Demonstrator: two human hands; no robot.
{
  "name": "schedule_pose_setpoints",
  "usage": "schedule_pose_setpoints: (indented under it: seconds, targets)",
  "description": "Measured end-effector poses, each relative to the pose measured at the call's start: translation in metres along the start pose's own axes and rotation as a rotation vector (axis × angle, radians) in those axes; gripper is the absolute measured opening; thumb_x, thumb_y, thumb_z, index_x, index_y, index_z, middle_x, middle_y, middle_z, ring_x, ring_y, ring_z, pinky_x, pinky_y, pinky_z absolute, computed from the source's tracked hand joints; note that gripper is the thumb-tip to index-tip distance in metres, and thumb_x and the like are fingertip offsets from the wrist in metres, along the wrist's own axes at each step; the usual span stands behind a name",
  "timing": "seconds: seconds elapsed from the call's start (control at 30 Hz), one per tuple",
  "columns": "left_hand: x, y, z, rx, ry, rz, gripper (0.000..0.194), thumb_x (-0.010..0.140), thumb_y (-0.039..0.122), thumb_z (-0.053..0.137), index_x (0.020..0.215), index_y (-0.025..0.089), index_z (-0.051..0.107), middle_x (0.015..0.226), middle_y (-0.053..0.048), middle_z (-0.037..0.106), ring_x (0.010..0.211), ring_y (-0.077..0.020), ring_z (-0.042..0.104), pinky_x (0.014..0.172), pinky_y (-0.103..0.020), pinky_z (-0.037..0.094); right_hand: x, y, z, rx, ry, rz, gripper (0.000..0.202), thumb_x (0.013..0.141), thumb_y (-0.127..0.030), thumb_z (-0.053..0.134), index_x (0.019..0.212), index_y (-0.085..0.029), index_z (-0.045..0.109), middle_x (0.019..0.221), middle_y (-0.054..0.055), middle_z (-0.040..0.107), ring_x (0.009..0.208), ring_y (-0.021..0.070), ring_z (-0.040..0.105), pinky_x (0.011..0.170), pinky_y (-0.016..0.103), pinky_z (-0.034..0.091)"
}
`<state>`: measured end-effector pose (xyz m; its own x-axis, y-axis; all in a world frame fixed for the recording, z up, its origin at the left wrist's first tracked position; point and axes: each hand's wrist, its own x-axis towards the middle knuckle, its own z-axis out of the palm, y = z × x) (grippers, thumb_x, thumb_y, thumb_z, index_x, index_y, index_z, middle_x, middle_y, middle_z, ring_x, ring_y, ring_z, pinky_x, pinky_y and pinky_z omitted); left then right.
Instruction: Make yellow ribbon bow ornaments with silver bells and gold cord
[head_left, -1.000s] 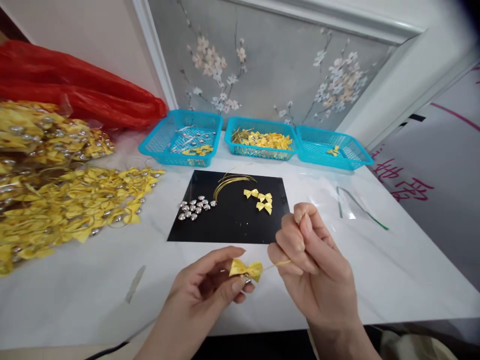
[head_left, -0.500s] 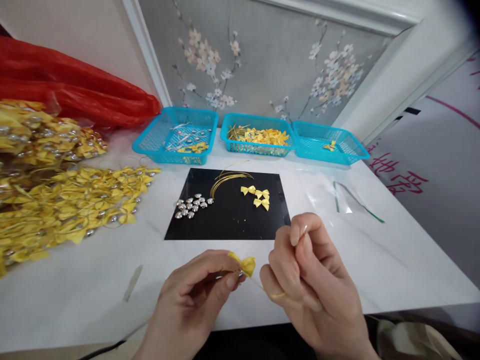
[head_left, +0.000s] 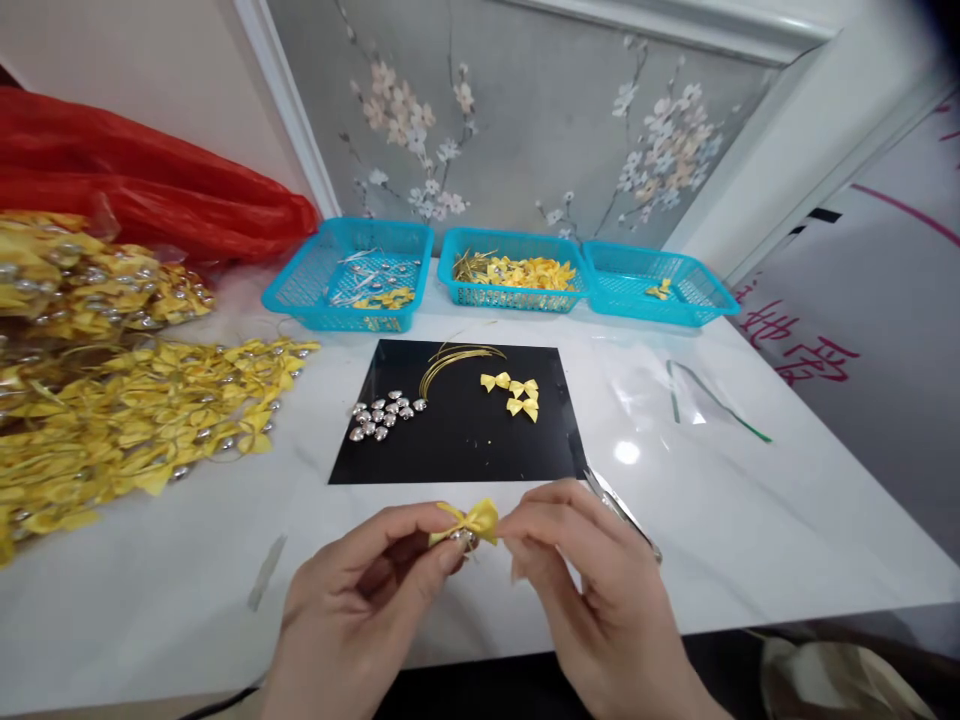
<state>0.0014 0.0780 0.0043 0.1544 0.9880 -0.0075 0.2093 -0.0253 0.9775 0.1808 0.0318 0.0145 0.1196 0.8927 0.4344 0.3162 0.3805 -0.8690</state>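
Between the thumb and fingers of my left hand (head_left: pixel 375 585) is a yellow ribbon bow (head_left: pixel 480 519) with a silver bead (head_left: pixel 465 538) at its middle. The fingertips of my right hand (head_left: pixel 589 570) are pinched together at the bow's right loop. Just beyond, a black mat (head_left: pixel 450 455) carries a cluster of silver beads (head_left: pixel 377 418), a bundle of curved gold cords (head_left: pixel 442 362) and several loose yellow bows (head_left: pixel 523 408). A metal tool (head_left: pixel 626 510), either scissors or tweezers, lies partly hidden behind my right hand.
Three blue baskets stand along the wall: the left one (head_left: pixel 300 300), the middle one (head_left: pixel 517 300) and the right one (head_left: pixel 637 308). A heap of yellow bows with beads (head_left: pixel 172 410) covers the table's left side. At right lies a green strip (head_left: pixel 720 402) by clear plastic.
My right hand has moved left and down from its raised fist to the bow, uncovering the metal tool. In my left hand, the bow has turned and shows its bead more plainly.
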Motion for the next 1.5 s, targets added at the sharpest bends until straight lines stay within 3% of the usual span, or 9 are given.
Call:
schedule_pose_setpoints:
  seconds: [0.17, 0.37, 0.7, 0.83, 0.97, 1.2, 1.5]
  targets:
    - [-0.006, 0.009, 0.010, 0.005, 0.132, -0.055, 0.007, 0.075, 0.030, 0.082, 0.080, 0.029, 0.077, 0.080, 0.003, 0.081, 0.071, -0.0186, 0.078, 0.069, -0.021, 0.066, -0.008, 0.007, 0.006, -0.272, 0.007, -0.128, 0.035, 0.094, 0.001, 0.048, 0.112, -0.021, 0.070, 0.089, 0.004, 0.055, 0.071, 0.0141, 0.057, 0.058, 0.024, 0.051]
    - [-0.004, 0.008, 0.006, 0.095, 0.057, 0.068, 0.005, 0.078, 0.029, 0.079, 0.083, 0.030, 0.078, 0.080, 0.003, 0.083, 0.067, -0.0185, 0.079, 0.063, -0.020, 0.066, -0.013, 0.006, 0.008, -0.388, 0.060, -0.191, 0.037, 0.093, 0.003, 0.047, 0.114, -0.018, 0.068, 0.086, 0.004, 0.050, 0.070, 0.0155, 0.051, 0.056, 0.027, 0.044]
    - [-0.005, 0.013, 0.010, 0.113, 0.098, 0.026, 0.003, 0.078, 0.032, 0.079, 0.080, 0.033, 0.077, 0.078, 0.006, 0.081, 0.065, -0.0147, 0.077, 0.063, -0.017, 0.063, -0.015, 0.006, 0.006, -0.441, 0.058, -0.195, 0.036, 0.094, 0.002, 0.046, 0.115, -0.017, 0.068, 0.084, 0.004, 0.051, 0.067, 0.0157, 0.047, 0.052, 0.027, 0.039]
    - [-0.003, 0.008, 0.007, 0.130, 0.046, 0.081, 0.006, 0.077, 0.030, 0.080, 0.082, 0.032, 0.077, 0.078, 0.005, 0.082, 0.064, -0.0164, 0.078, 0.059, -0.017, 0.064, -0.014, 0.006, 0.005, -0.445, 0.044, -0.192, 0.036, 0.094, 0.002, 0.046, 0.115, -0.016, 0.069, 0.084, 0.004, 0.051, 0.067, 0.0160, 0.048, 0.053, 0.028, 0.041]
    - [-0.005, 0.008, 0.008, 0.124, 0.097, 0.066, 0.003, 0.079, 0.031, 0.079, 0.080, 0.032, 0.076, 0.078, 0.006, 0.080, 0.065, -0.0144, 0.076, 0.061, -0.016, 0.063, -0.014, 0.006, 0.005, -0.426, 0.055, -0.183, 0.038, 0.093, 0.002, 0.046, 0.116, -0.018, 0.068, 0.083, 0.004, 0.051, 0.067, 0.0161, 0.049, 0.054, 0.028, 0.043]
    - [-0.009, 0.003, 0.009, 0.186, 0.064, 0.205, 0.014, 0.082, 0.021, 0.075, 0.086, 0.033, 0.077, 0.085, 0.007, 0.080, 0.072, -0.0141, 0.077, 0.071, -0.017, 0.064, -0.014, 0.006, 0.005, -0.398, 0.049, -0.187, 0.040, 0.091, 0.003, 0.045, 0.117, -0.018, 0.068, 0.083, 0.004, 0.050, 0.067, 0.0163, 0.048, 0.054, 0.029, 0.043]
    - [-0.009, 0.000, 0.008, 0.240, 0.061, 0.254, 0.018, 0.085, 0.020, 0.073, 0.091, 0.037, 0.075, 0.087, 0.011, 0.080, 0.073, -0.0112, 0.077, 0.072, -0.012, 0.061, -0.016, 0.005, 0.005, -0.422, 0.018, -0.194, 0.040, 0.091, 0.002, 0.046, 0.121, -0.015, 0.066, 0.085, 0.005, 0.050, 0.069, 0.0170, 0.049, 0.055, 0.030, 0.042]
